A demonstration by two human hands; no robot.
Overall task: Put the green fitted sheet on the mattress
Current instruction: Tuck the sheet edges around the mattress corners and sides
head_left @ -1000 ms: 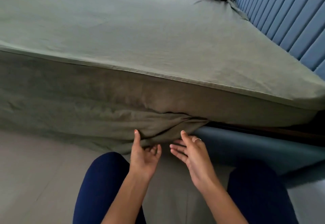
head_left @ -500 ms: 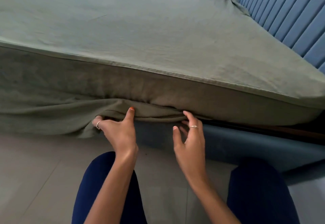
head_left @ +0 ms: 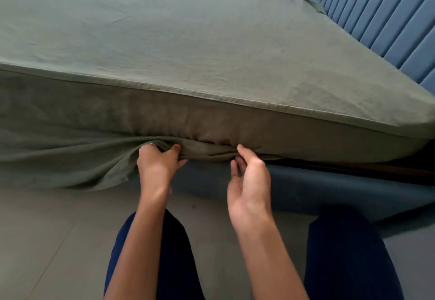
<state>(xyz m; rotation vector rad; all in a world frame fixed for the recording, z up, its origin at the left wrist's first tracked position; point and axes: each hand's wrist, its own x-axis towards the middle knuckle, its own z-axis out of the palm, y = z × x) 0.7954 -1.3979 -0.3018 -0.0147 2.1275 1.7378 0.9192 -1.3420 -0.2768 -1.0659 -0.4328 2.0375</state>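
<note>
Tucking the green fitted sheet [head_left: 164, 48] under the mattress [head_left: 211, 123], my left hand [head_left: 157, 161] pinches its bunched hem. My right hand [head_left: 249, 177] hangs loosely spread beside it. I'd pull the slack taut, then push it under.

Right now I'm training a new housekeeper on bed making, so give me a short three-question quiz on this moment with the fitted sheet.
1. True or false: the green fitted sheet already covers the top of the mattress.
2. Multiple choice: what does the left hand do? A) rests flat on the floor B) grips the bunched lower hem of the sheet C) holds a pillow
3. Short answer: where does sheet fabric still hang loose towards the floor, to the person's left or right of the hands?

Key
1. True; it lies smooth up to the blue headboard.
2. B. The right hand only touches the hem with its fingertips.
3. Left; on the right the blue bed base shows.
</note>
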